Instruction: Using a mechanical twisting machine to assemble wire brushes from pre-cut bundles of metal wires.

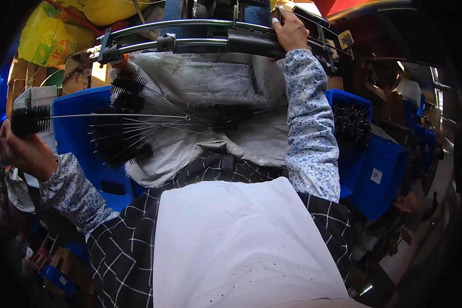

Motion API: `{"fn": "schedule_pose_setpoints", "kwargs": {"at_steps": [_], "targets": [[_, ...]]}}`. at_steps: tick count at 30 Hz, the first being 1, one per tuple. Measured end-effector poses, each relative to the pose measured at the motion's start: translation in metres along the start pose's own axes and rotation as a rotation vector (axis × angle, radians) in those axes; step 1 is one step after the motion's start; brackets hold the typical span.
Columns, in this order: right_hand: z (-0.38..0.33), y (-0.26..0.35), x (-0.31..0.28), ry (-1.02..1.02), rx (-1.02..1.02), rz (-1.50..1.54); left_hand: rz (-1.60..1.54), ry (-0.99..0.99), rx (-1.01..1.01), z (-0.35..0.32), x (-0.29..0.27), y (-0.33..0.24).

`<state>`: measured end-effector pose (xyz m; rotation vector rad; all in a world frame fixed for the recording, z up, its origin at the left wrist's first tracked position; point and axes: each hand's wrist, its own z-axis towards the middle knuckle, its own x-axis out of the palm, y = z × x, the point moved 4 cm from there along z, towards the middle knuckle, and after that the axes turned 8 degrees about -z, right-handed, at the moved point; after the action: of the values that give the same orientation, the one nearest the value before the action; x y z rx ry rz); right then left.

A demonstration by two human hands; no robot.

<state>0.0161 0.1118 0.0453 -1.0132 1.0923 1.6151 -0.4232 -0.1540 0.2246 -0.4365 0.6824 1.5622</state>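
I watch my left hand (30, 154) pinch a black-bristled, twisted-wire brush (33, 118) at far left, my right hand's (293, 33) grip at upper right unclear: a holding step, I judge, next calling for steadiness.

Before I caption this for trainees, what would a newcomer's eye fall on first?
Probably the black brush at far left, bristled end in the left hand, wire stem reaching inward. Next, the fan of similar brushes over the pale cloth, then the right hand at the metal rails up top.
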Motion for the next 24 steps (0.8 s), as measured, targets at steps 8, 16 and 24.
{"fn": "schedule_pose_setpoints", "kwargs": {"at_steps": [8, 16, 24], "targets": [[0.052, -0.05, 0.009, 0.226, -0.082, -0.247, -1.273, 0.023, -0.833, 0.016, 0.047, -0.072], [-0.066, -0.016, -0.093, 0.727, -0.08, 0.508, -1.802, 0.383, -0.838, 0.024, 0.083, -0.131], [-0.118, 0.131, -0.058, 0.733, -0.242, 0.958, -1.787, 0.706, -0.756, -0.011, 0.103, -0.195]]}}
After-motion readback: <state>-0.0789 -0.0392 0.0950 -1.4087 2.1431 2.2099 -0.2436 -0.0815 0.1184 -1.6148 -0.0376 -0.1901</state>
